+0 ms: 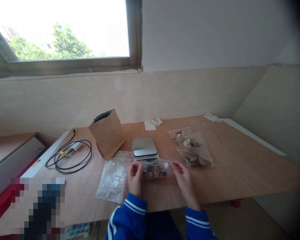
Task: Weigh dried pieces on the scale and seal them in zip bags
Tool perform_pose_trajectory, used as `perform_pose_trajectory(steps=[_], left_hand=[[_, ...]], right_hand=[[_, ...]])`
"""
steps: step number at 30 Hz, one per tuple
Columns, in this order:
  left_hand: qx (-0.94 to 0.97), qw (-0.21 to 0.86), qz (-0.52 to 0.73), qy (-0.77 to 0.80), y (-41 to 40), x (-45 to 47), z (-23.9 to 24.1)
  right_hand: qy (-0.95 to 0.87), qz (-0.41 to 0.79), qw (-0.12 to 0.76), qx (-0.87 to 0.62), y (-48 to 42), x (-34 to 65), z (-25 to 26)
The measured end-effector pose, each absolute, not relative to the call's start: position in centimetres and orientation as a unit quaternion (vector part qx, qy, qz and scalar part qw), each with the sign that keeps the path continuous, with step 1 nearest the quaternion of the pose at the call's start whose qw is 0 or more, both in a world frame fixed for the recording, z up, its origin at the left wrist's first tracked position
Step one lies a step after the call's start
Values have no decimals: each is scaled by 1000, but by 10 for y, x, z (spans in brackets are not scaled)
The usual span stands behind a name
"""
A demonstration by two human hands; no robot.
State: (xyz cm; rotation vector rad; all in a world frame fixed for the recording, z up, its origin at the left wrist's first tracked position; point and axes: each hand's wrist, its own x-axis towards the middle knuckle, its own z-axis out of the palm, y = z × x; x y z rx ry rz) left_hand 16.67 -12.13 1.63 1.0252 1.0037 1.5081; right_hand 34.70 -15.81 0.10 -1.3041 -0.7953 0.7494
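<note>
Gripped between curled fingers and thumb of the left hand (134,174) at one upper corner, and of the right hand (182,175) at the other: a clear zip bag (153,170) of brown and dark pieces, with its top edge stretched between. Reaching forward over the near side of the table (242,163), with forearms angled inward, in striped blue sleeves (197,218). Hard to tell whether resting on the wood or lifted: the held bag's underside. Partly hidden just behind it: the front of a scale (144,146) with a bare metal plate. Beside the left hand, flat clear bags (112,180); beyond, an upright brown paper bag (108,133), with its inside out of sight, and a looped black cable (56,161). Away to the right, overlapping filled bags (196,158), with contents hard to make out. Masked by coarse squares: the lower left. Washed out by glare: the window (133,33).
</note>
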Motion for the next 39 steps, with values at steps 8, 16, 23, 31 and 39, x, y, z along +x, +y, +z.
perform_pose_trajectory(steps=[8,16,23,31,39], left_hand=[[421,494,625,434,-122,167,19],[435,482,613,450,-122,167,19],[438,480,615,447,-121,167,20],[490,510,569,419,-128,173,26],[574,429,539,443,-125,170,18]], right_hand=[[-382,319,648,-577,-166,350,10],[-372,251,655,-608,-168,350,7],[-387,183,677,-599,-167,343,12],[-315,210,697,-609,-172,341,3],[-320,276,682,-597,-168,344,-1]])
